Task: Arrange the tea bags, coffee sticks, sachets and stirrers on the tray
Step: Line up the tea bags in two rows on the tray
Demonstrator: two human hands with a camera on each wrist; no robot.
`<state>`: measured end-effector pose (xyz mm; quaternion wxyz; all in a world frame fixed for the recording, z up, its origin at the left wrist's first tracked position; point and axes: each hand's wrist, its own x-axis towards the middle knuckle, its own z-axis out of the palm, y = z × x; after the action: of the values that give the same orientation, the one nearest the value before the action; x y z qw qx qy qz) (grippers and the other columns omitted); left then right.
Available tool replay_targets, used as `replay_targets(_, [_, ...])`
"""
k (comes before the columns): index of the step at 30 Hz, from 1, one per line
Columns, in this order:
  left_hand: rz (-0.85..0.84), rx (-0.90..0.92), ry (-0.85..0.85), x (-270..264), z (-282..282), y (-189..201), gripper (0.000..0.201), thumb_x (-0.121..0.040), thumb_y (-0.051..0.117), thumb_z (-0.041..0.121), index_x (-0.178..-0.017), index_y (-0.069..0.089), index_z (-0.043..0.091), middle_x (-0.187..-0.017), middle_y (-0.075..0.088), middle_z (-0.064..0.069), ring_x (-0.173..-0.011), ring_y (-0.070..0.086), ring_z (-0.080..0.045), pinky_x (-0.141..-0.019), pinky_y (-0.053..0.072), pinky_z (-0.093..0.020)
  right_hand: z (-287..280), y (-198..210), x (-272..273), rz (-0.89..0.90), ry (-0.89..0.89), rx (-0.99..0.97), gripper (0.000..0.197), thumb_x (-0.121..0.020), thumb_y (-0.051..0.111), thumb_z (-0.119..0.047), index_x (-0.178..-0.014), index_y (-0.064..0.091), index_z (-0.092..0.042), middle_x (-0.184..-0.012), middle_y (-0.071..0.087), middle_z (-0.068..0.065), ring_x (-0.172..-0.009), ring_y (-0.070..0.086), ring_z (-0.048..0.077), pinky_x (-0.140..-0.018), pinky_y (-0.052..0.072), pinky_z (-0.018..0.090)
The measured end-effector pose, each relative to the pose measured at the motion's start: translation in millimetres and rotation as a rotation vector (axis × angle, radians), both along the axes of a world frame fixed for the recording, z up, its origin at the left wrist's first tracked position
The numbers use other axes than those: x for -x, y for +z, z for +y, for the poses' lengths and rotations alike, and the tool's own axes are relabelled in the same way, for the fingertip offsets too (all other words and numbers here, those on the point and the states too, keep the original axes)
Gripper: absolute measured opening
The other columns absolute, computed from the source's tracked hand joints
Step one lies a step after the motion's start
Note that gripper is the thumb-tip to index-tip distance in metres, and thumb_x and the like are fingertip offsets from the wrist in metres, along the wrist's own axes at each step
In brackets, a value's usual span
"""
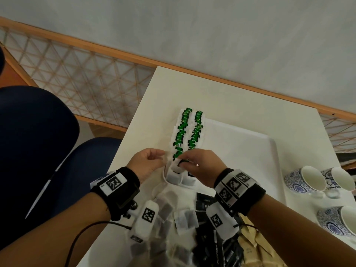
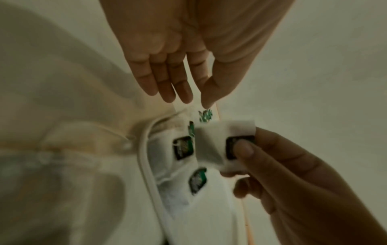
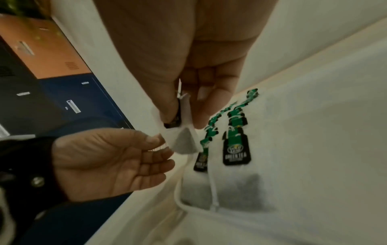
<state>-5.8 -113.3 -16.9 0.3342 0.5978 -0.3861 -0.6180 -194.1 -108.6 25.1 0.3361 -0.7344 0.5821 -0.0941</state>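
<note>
The tea bags (image 1: 187, 132) along the left edge of the tray (image 1: 250, 151) look like thin matt white filter paper, their green and black tags (image 3: 236, 149) smooth printed card, faintly glossy. The tray looks like smooth white plastic with a dull sheen, and the desk (image 1: 240, 97) under it is a matt off-white laminate. At the desk's right edge the cups (image 1: 306, 182) look like glazed, shiny ceramic with blue patterns, the black sticks (image 1: 215, 245) at the near edge look like glossy foil, and the tan sachets (image 1: 252, 247) beside them like matt kraft paper.
</note>
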Motion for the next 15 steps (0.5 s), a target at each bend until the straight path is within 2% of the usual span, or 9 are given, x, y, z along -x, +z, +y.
replay_targets(3, [-0.096,0.034,-0.059,-5.9,1.5,-4.4,0.026,-0.081,0.067,-0.004,-0.088,0.064,0.021,-0.087,0.06,-0.003,-0.085,0.056,-0.016,-0.075,0.046,-0.018,1.9,-5.6,-2.2,0.054,0.04,-0.061,0.022,-0.092,0.056,-0.027,-0.11,0.067,-0.022,-0.106,0.067,-0.002,-0.091,0.057,0.012,-0.084,0.045,0.026])
replay_targets(6, [-0.184,0.062,-0.133,-6.7,5.7,-5.9,0.022,-0.083,0.066,-0.003,-0.093,0.063,0.016,-0.083,0.059,0.0,-0.077,0.056,-0.012,-0.064,0.044,-0.008,1.5,-12.5,-7.4,0.086,0.064,-0.123,0.022,-0.093,0.054,-0.029,-0.111,0.066,-0.024,-0.107,0.065,-0.003,-0.088,0.053,0.01,-0.081,0.042,0.023])
replay_targets(8, [-0.222,0.074,-0.177,-4.6,8.5,-6.7,0.023,-0.081,0.067,-0.003,-0.092,0.062,0.016,-0.078,0.057,0.002,-0.07,0.054,-0.009,-0.057,0.042,-0.005,-1.9,-16.4,-11.4,0.093,0.062,-0.121,0.023,-0.094,0.054,-0.029,-0.113,0.066,-0.023,-0.108,0.066,-0.002,-0.093,0.056,0.012,-0.078,0.037,0.021])
replay_targets(10, [-0.279,0.069,-0.233,-0.8,10.6,-8.7,0.025,-0.078,0.074,0.005,-0.089,0.06,0.022,-0.078,0.057,0.002,-0.069,0.054,-0.012,-0.058,0.042,-0.01,-4.7,-19.8,-14.5,0.103,0.065,-0.096,0.025,-0.093,0.055,-0.029,-0.115,0.065,-0.023,-0.106,0.065,-0.003,-0.095,0.058,0.014,-0.078,0.038,0.021])
replay_targets(12, [-0.367,0.064,-0.287,3.7,11.1,-11.0,0.032,-0.071,0.082,0.021,-0.09,0.057,0.026,-0.081,0.058,0.002,-0.069,0.053,-0.011,-0.063,0.043,-0.018,-5.1,-21.3,-12.7,0.087,0.042,-0.066,0.027,-0.09,0.06,-0.029,-0.117,0.063,-0.026,-0.098,0.059,-0.008,-0.086,0.055,0.01,-0.079,0.041,0.022])
replay_targets(14, [-0.43,0.066,-0.321,9.0,10.7,-10.3,0.042,-0.065,0.086,0.031,-0.089,0.051,0.026,-0.08,0.055,0.004,-0.068,0.05,-0.01,-0.062,0.042,-0.023,-2.7,-22.7,-5.3,0.053,-0.032,-0.002,0.023,-0.086,0.065,-0.03,-0.109,0.062,-0.03,-0.089,0.055,-0.01,-0.077,0.052,0.008,-0.075,0.044,0.024])
replay_targets(15, [-0.45,0.072,-0.336,11.8,10.7,-8.6,0.046,-0.063,0.087,0.035,-0.088,0.049,0.025,-0.079,0.053,0.005,-0.066,0.048,-0.01,-0.06,0.039,-0.024,-0.6,-22.9,0.7,0.028,-0.088,0.025,0.016,-0.084,0.067,-0.029,-0.1,0.062,-0.031,-0.083,0.055,-0.01,-0.072,0.051,0.008,-0.071,0.044,0.023])
